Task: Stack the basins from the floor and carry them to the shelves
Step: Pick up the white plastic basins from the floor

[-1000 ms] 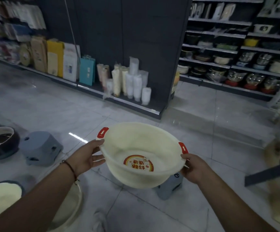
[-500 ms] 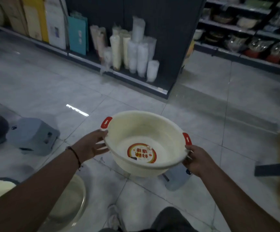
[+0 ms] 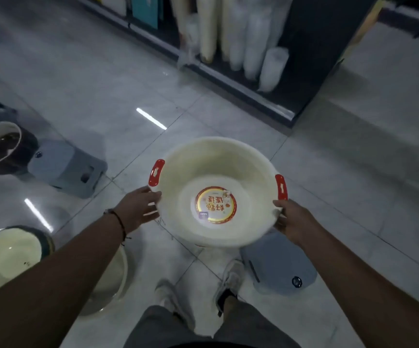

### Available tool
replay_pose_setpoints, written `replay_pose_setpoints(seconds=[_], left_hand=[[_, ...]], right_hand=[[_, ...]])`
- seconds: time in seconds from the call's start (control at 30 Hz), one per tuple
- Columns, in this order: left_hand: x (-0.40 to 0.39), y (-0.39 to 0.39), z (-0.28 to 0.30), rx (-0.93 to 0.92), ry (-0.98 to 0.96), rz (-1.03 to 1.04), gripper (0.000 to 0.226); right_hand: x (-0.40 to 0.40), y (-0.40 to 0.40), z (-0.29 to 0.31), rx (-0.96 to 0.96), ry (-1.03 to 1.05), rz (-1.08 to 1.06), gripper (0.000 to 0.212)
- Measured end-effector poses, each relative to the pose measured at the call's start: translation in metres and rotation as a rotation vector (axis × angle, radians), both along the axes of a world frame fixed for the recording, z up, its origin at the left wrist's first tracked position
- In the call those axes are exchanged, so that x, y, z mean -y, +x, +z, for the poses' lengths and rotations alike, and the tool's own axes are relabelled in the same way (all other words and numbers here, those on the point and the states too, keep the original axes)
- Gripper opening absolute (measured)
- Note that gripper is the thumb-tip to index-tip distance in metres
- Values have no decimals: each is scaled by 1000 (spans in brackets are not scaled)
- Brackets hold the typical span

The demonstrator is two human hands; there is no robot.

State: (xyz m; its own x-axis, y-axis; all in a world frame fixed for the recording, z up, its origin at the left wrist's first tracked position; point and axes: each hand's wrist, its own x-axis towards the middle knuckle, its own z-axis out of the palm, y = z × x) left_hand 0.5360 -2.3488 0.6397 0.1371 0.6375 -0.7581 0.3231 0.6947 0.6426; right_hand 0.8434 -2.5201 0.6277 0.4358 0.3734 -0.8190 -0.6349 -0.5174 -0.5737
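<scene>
I hold a cream basin (image 3: pixel 228 167) with two red handles and a round red-and-gold sticker on its bottom, level above the floor in front of me. My left hand (image 3: pixel 138 208) grips its left rim just below the red handle. My right hand (image 3: pixel 291 218) grips the right rim below the other handle. More basins lie on the floor to my left: a cream one with a dark rim (image 3: pixel 7 257), a pale one (image 3: pixel 113 285) partly hidden under my left arm, and a dark one (image 3: pixel 0 149) further back.
A grey plastic stool (image 3: pixel 65 169) stands at the left and another grey stool (image 3: pixel 278 267) lies by my right foot. A dark shelf unit (image 3: pixel 303 59) with stacks of white cups (image 3: pixel 271 69) stands ahead. My shoes (image 3: pixel 231 275) are below the basin.
The view has tilted down towards the floor and my feet. The basin stays held in both hands, now lower against the floor and seen more from above.
</scene>
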Motion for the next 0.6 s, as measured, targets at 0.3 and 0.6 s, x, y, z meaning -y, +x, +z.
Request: replay_pose_setpoints(seconds=[0.3,0.6], left_hand=[[-35,13,-165,-223,-21,-6,25],[-58,-8,-372,-214,-210,42,20]], right_hand=[[-69,29,-147,270,-149,414,33],[-91,16,-355,309,-389,663,23]])
